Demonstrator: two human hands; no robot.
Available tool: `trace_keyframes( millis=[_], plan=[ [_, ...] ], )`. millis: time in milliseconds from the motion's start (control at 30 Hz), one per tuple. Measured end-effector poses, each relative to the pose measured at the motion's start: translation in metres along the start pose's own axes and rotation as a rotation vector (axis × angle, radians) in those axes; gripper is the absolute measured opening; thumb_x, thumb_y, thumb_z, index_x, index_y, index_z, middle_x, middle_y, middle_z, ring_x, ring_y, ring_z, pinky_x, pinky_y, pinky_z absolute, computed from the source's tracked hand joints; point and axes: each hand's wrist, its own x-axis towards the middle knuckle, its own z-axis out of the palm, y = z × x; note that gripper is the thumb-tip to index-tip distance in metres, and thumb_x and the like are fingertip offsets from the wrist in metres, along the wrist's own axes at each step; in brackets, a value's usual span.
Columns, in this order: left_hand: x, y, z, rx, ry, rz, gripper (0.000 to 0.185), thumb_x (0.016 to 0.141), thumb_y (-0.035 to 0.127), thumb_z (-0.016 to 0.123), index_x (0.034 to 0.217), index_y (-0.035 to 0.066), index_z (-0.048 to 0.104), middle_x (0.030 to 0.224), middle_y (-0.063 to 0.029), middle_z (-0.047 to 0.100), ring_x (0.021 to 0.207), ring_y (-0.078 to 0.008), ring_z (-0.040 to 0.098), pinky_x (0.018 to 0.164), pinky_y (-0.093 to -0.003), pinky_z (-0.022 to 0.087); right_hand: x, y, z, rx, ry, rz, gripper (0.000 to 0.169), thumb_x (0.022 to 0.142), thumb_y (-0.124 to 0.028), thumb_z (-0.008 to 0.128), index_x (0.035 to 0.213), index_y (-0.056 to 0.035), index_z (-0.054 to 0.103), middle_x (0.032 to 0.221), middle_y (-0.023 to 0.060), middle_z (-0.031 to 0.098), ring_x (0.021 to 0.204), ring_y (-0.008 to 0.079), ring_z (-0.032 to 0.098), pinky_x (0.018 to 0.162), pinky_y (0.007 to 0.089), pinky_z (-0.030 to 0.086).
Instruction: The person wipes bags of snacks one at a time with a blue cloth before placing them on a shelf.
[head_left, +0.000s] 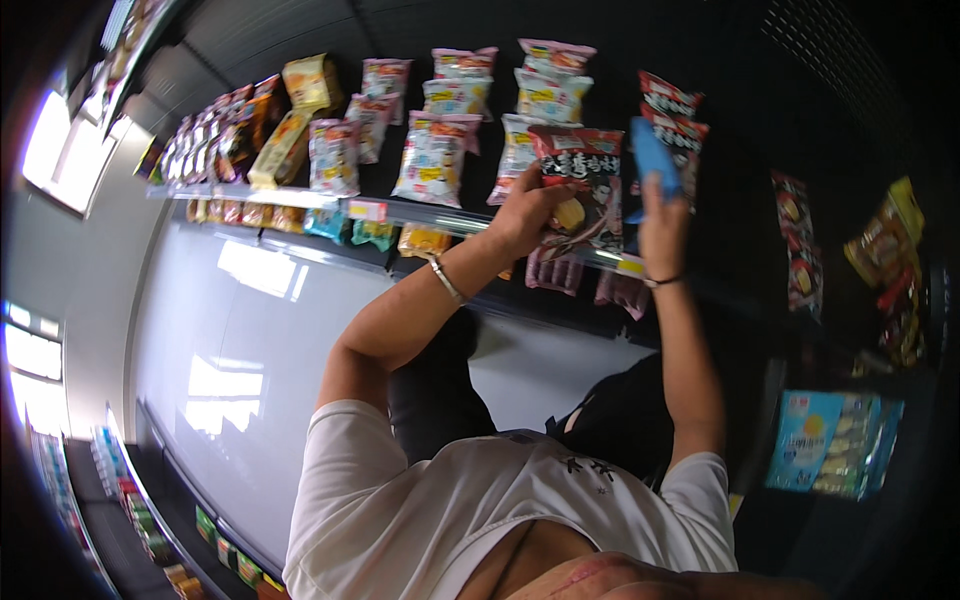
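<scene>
My left hand (525, 214) grips a red and black snack bag (592, 161) by its left side, in front of the shelf's edge. The bag stands roughly upright and bears printing. A folded blue cloth (654, 156) is in my right hand (664, 234), just right of that bag; hand and cloth are blurred. Behind the cloth, two similar red and black bags (670, 96) stand one behind the other, partly hidden by it. White and pink snack bags (433, 159) stand in rows on the shelf to the left.
The shelf's clear front edge (442, 217) carries price labels (367, 211). Below it, more packets (424, 241) line a lower shelf. Farther left are yellow packs (281, 148) and dark packets (225, 135). A blue multipack (832, 442) lies at right, near hanging-looking brown bags (885, 240).
</scene>
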Motion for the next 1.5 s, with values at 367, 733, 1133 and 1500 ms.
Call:
trace_keyframes(
  millis=[367,733,1133,1500],
  plan=[
    [0.026,-0.058,-0.034,1.279,-0.309,0.756,0.05,0.092,0.014,0.057,0.139,0.009,0.043,0.134,-0.0115,0.052,0.125,-0.0288,0.047,0.102,-0.0415,0.04,-0.031,-0.016,0.054,-0.479,0.01,-0.95,0.064,0.085,-0.018,0.061,0.145,-0.0093,0.041,0.15,0.0116,0.041,0.141,0.029,0.035,0.116,0.0473,0.023],
    [0.004,-0.034,0.027,0.151,-0.048,0.084,0.039,0.089,0.001,0.065,0.123,0.004,0.048,0.109,-0.0075,0.064,0.094,-0.0151,0.064,0.075,-0.0278,0.056,0.011,0.02,0.013,-0.351,0.261,-0.81,0.049,0.091,-0.017,0.059,0.137,-0.006,0.047,0.14,0.0149,0.051,0.132,0.0339,0.046,0.11,0.048,0.032],
    [0.007,-0.042,0.004,0.169,-0.096,0.091,0.037,0.089,0.001,0.063,0.122,0.004,0.048,0.103,-0.0061,0.064,0.087,-0.0137,0.064,0.07,-0.0267,0.055,-0.012,0.007,0.035,-0.465,0.172,-0.937,0.062,0.083,-0.017,0.065,0.141,-0.0059,0.044,0.142,0.0166,0.047,0.133,0.0345,0.044,0.11,0.0474,0.032],
    [0.003,-0.038,-0.008,0.24,-0.08,0.066,0.039,0.088,0.0,0.065,0.123,0.004,0.048,0.109,-0.0084,0.065,0.098,-0.0177,0.064,0.081,-0.0308,0.055,-0.001,0.021,0.028,-0.411,0.219,-0.9,0.047,0.089,-0.016,0.06,0.133,-0.0044,0.05,0.136,0.0158,0.054,0.127,0.0351,0.05,0.105,0.0459,0.036]
  ],
)
